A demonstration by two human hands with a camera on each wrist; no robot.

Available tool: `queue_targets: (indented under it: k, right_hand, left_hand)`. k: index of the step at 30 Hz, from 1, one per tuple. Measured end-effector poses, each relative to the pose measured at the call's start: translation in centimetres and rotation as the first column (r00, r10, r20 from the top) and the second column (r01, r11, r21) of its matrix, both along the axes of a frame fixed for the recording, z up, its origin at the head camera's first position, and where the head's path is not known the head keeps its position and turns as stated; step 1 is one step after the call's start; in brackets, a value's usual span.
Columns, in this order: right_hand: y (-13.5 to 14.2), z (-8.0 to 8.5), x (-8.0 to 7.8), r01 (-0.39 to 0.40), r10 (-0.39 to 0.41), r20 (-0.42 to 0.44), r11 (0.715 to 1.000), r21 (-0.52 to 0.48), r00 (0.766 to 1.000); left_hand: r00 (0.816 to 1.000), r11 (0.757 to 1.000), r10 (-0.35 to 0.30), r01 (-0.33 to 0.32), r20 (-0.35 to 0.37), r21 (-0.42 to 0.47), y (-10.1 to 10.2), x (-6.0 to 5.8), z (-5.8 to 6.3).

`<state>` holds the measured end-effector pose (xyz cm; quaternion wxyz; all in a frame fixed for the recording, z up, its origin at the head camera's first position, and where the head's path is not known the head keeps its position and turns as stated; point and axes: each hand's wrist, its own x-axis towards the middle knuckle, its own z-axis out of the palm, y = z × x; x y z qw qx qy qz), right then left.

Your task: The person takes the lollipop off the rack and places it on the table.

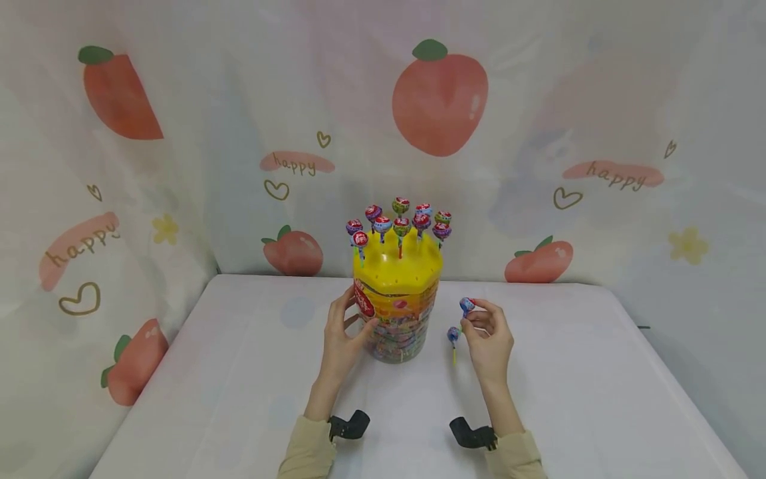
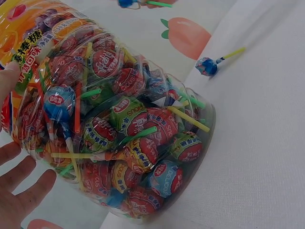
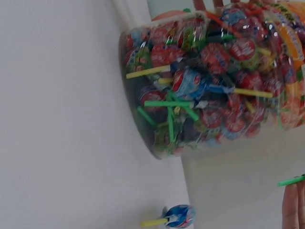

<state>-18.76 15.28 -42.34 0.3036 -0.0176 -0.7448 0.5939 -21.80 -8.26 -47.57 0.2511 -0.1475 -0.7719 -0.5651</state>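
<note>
Left hand point(image 1: 342, 339) spans the left side of the jar point(image 1: 397, 342), thumb on the front, fingers around the side: partly open, just as wide as the jar needs. Jar stands upright on the worktop point(image 1: 251, 372), yellow lid point(image 1: 395, 269) on top, a cluster of lollipops point(image 1: 401, 228) standing up from it.

Right hand point(image 1: 492, 336) is nearly closed, thumb and index pinching a blue-wrapped lollipop point(image 1: 467, 305) just right of the jar, clear of it. Green stick point(image 3: 290, 182) shows at the fingers in the right-wrist view; exact pinch point on the stick is hidden. A second blue lollipop point(image 1: 453, 334) with a yellow stick lies on the worktop, close to the right hand.

Doing it well, best guess: left hand should brace, not squeeze, since the clear wall may flex. Right hand wants a light pinch on the stick just under the candy so the lower end stays free and the wrapper doesn't twist. Wrist should clear the loose lollipop, or it could roll. Any approach to the lid is safest from above, stick vertical, candy clear of its neighbours. Push along the stick's axis; sideways load could bend it or tip the jar.
</note>
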Motion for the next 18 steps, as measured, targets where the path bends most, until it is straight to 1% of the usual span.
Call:
queue_targets:
  k: [4, 8, 12, 15, 18]
  right_hand:
    - [1.1, -1.9, -1.0, -0.011, 0.011, 0.064, 1.000, -0.006, 0.998]
    - [2.4, -3.9, -2.2, 0.005, -0.005, 0.155, 1.000, 0.001, 0.988]
    - [3.4, -5.2, -2.9, -0.008, 0.001, 0.252, 1.000, 0.025, 0.968]
    - [4.1, -5.7, -3.1, -0.021, -0.002, 0.329, 0.998, 0.065, 0.944]
    - [4.8, -6.1, -3.3, -0.029, -0.009, 0.388, 0.995, 0.091, 0.922]
  left_hand:
    - [1.000, 1.000, 0.001, -0.001, 0.018, 0.003, -0.1, 0.2, -0.1]
    - [0.999, 1.000, 0.006, -0.006, 0.032, -0.008, -0.1, 0.3, 0.0]
    - [1.000, 1.000, 0.004, -0.004, 0.019, -0.011, -0.1, 0.3, 0.0]
    - [1.000, 1.000, -0.002, 0.002, 0.008, -0.012, -0.1, 0.2, 0.0]
    - [1.000, 1.000, -0.005, 0.005, 0.007, -0.011, -0.1, 0.1, 0.0]
